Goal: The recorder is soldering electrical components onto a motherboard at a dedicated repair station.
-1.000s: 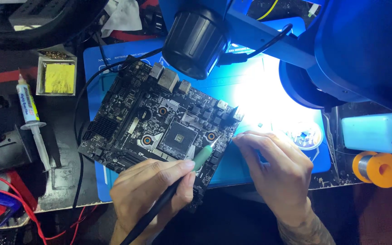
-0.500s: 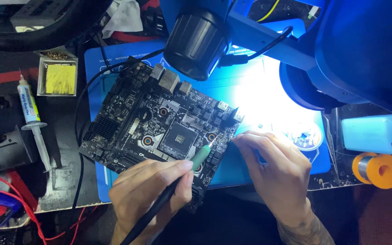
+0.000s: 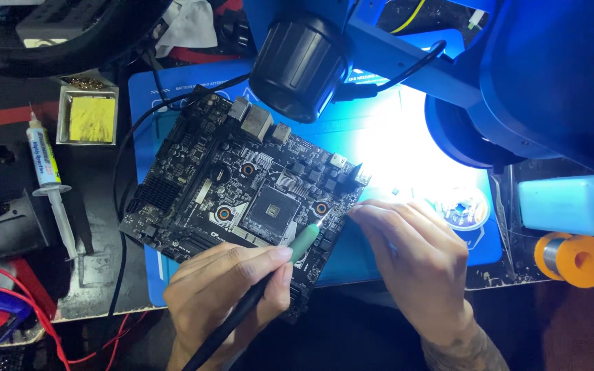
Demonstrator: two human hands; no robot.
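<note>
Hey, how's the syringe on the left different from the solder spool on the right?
The syringe is long, thin and pale, lying flat on the dark bench at the left; the solder spool is short, round and orange, sitting at the right edge. The syringe has a plunger pointing toward the person; the spool shows a centre hole and wound silvery wire. Neither hand touches either one.
</note>
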